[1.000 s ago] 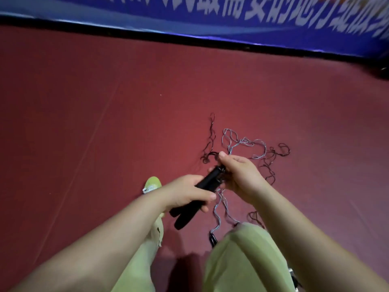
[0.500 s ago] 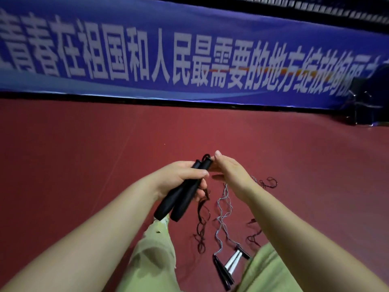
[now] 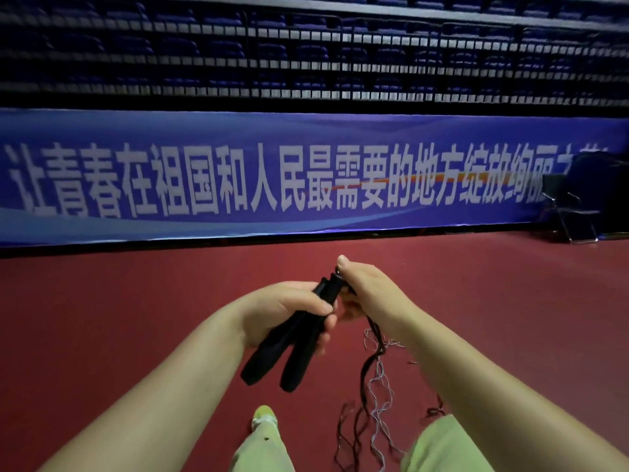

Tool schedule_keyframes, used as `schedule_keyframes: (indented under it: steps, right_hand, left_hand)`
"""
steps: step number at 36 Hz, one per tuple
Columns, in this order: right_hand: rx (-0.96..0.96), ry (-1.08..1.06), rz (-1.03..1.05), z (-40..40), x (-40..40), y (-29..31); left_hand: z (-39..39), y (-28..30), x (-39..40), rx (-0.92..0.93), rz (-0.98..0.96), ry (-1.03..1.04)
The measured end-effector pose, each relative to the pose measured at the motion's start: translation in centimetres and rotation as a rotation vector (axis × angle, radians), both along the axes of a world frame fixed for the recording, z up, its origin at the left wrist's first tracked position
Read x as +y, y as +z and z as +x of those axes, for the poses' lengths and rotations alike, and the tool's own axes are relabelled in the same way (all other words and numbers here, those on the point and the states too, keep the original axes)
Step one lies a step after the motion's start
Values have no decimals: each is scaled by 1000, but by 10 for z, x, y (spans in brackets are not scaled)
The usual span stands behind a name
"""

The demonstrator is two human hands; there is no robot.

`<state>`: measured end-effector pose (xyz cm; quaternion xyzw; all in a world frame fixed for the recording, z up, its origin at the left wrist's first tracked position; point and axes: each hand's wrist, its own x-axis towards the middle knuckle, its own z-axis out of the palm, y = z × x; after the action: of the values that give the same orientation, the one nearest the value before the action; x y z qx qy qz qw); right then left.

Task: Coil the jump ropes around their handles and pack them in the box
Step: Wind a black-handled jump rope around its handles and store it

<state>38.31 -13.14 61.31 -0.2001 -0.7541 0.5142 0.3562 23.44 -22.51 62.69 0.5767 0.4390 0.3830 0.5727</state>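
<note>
Closest to the camera are two legs in light green trousers (image 3: 269, 447), plus one yellow-green shoe (image 3: 262, 414) poking out on the red floor (image 3: 102, 318). Between the legs two ropes trail down: one dark rope (image 3: 366, 373) and one pale grey rope (image 3: 381, 390), tangled together enough that I honestly can't tell where one ends and the other starts near the floor. Just above that, the left hand (image 3: 289, 310) is wrapped tight around two black handles (image 3: 289, 349), held side by side with their butt ends splayed apart and pointing down toward the camera. The right hand (image 3: 366, 294) sits right against the top ends of the handles, fingers curled in and pinching the dark rope where it leaves them, thumb sticking up. The right forearm blocks part of the rope pile on that side. No box anywhere in view. Further back, one long blue banner (image 3: 306, 178) with white characters runs across the whole width, one dark folding chair (image 3: 571, 206) stands at its right end, and behind it all are rows of dark stadium seats (image 3: 306, 56).
</note>
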Motion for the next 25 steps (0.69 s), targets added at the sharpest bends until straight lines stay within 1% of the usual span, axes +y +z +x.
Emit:
schedule_keyframes:
  steps: [4,6,9,10,12,14,15,19,23,25]
  right_hand:
    - [21,-16,41,6,-15,13]
    - [-8,-14,18,12,-17,15]
    - [-54,45,-52,21,-17,13]
    - [-68,74,-66,24,-16,13]
    - [-100,116,-68,30,-17,12]
    - [-139,107,-45,35,-18,11]
    - [-152,87,-34,37,-19,11]
    - [-149,25,-7,37,-22,10]
    - [-136,-24,4,29,-23,10]
    - [-130,-42,26,25,-24,10]
  left_hand:
    - [6,1,-6,-24,-28,-57]
    - [9,1,-8,-55,-17,-48]
    - [14,1,-13,-84,17,-54]
    - [18,2,-15,-56,31,-40]
    - [25,1,-17,120,92,60]
    - [29,-1,-16,306,174,171]
    - [29,-3,-15,343,196,202]
    - [24,-7,-14,323,174,248]
    - [14,-5,-19,315,115,128]
    - [10,-7,-22,281,59,100]
